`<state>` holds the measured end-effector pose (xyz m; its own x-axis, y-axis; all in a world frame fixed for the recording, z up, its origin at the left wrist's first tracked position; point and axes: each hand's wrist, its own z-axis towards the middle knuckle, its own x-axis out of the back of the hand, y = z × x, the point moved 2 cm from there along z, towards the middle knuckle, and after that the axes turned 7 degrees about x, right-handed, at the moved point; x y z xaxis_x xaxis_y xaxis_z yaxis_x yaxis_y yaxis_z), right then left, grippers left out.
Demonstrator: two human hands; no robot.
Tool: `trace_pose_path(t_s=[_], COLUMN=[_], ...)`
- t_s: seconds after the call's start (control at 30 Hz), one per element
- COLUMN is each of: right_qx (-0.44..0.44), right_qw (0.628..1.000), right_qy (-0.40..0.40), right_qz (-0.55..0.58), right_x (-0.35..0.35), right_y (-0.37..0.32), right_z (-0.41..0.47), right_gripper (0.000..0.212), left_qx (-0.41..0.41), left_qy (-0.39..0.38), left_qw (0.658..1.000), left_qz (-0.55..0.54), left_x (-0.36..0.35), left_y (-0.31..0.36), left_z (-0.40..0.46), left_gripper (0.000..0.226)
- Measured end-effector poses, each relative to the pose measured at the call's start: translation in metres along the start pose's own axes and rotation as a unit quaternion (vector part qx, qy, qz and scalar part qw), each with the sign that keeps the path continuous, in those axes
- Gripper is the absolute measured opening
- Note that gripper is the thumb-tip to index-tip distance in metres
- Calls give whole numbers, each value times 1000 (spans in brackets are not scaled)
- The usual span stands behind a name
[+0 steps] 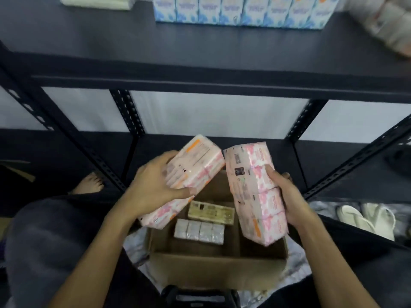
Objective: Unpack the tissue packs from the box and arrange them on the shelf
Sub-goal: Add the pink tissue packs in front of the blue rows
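Open box [213, 263] on floor before shelf [200, 63]; two packs [200, 232] inside. Left hand [153, 187] and right hand [289, 201] each hold one pack above it; row of packs [240, 12] on shelf behind

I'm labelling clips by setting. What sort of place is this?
Probably a storeroom or small shop's stock area: dark metal shelving holding a row of blue tissue boxes, and an open cardboard box of packs on the floor.
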<state>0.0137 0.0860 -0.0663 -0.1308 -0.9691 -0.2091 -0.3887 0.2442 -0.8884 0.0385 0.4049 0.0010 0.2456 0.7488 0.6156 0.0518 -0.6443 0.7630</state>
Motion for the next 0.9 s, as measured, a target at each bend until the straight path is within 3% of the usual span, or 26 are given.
trace_pose_path(t_s=[0.2, 0.3, 0.4, 0.5, 0.6, 0.67, 0.8, 0.9], right_qx=[167, 286, 315, 279, 244, 223, 279, 316], right_qw=[961, 920, 893, 844, 759, 716, 746, 719], right_qy=[-114, -97, -89, -100, -89, -60, 22, 18], right_qz=[-188, -251, -308, -446, -598, -658, -604, -619], right_x=[-16, -24, -30, -36, -43, -40, -31, -40], right_y=[-154, -238, -310, -360, -380, -374, -358, -360], right_z=[-59, -69, -66, -47, -1, 40, 93, 99], right_gripper=[68, 66, 39, 34, 27, 40, 52, 46], left_qx=[-156, -210, -208, -151, -99, -74, -97, -106], left_qy=[133, 165, 122, 50, -6, -10, 21, 58], left_qw=[977, 959, 955, 951, 952, 952, 966, 960], left_qz=[61, 100, 174, 264, 291, 298, 237, 251], left_x=[105, 148, 179, 191, 178, 165, 153, 146], left_y=[101, 153, 195, 214, 214, 215, 220, 223], left_z=[-19, -6, 32, 89, 136, 154, 173, 186], left_gripper=[82, 89, 88, 99, 102, 96, 91, 77])
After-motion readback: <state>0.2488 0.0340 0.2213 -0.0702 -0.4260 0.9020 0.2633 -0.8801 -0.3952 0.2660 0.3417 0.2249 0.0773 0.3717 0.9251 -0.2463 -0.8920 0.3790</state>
